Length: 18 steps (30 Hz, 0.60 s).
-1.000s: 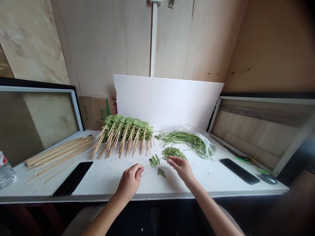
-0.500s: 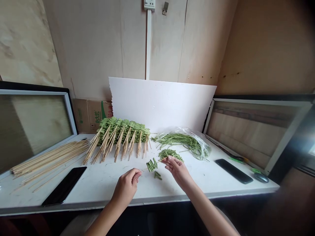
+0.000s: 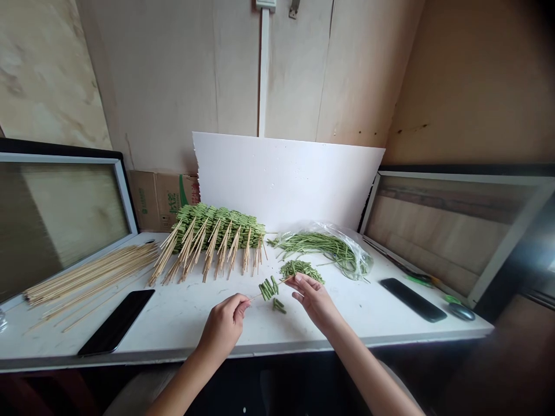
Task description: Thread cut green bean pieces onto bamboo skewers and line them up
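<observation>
My left hand point(image 3: 225, 323) pinches the near end of a thin bamboo skewer point(image 3: 255, 297) that carries several short green bean pieces point(image 3: 268, 288). My right hand point(image 3: 314, 297) is closed on the skewer's far tip, its fingers pinched there, right beside a small heap of cut bean pieces point(image 3: 300, 269). Two or three loose pieces point(image 3: 278, 305) lie on the white table point(image 3: 182, 320) under the skewer.
Finished bean skewers point(image 3: 214, 237) are stacked at the back. Bare skewers point(image 3: 87, 276) lie at the left beside a black phone point(image 3: 116, 321). A plastic bag of long beans point(image 3: 329, 245), a second dark phone point(image 3: 413, 299) and a mouse point(image 3: 461, 311) sit at the right.
Both hands keep their hold on the skewer. The view has swung a little; the hands and skewer stay in much the same place over the table.
</observation>
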{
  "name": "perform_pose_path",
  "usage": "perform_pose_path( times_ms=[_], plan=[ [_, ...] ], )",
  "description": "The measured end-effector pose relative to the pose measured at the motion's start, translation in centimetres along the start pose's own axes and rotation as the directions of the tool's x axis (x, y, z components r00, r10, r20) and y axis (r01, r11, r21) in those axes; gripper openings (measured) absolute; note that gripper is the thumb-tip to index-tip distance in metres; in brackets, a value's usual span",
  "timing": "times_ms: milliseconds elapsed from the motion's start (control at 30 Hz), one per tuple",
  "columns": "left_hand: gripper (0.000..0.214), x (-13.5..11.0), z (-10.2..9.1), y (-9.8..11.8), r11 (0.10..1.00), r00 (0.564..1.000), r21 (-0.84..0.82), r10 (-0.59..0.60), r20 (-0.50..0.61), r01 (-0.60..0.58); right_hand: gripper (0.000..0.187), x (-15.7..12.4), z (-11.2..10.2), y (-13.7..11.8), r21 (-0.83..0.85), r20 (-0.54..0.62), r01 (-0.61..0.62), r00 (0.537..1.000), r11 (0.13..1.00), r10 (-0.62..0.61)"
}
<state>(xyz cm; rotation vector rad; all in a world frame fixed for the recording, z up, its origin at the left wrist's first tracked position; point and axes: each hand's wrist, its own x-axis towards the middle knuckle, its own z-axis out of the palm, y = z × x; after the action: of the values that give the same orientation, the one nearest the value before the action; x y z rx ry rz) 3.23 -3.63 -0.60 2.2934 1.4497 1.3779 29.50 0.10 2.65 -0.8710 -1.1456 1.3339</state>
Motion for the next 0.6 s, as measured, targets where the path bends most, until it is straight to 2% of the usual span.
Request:
perform_pose_path(
  times_ms=[233,500,600],
  plan=[
    [0.026,-0.03,-0.31,0.16,0.999,1.000,0.033,0.009,0.008,-0.009,0.035,0.28,-0.54,0.18,-0.025,-0.057,0.039,0.998,0.999,-0.040],
    [0.025,-0.12,-0.41,-0.16,0.998,0.999,0.053,0.039,-0.001,-0.039,0.032,-0.06,-0.68,-0.39,-0.115,0.012,0.063,0.998,0.991,-0.062],
    [0.025,-0.09,-0.45,-0.22,0.998,0.999,0.048,0.049,-0.007,-0.049,0.032,-0.04,-0.57,-0.39,-0.079,0.005,0.045,0.999,0.996,-0.045]
  ],
)
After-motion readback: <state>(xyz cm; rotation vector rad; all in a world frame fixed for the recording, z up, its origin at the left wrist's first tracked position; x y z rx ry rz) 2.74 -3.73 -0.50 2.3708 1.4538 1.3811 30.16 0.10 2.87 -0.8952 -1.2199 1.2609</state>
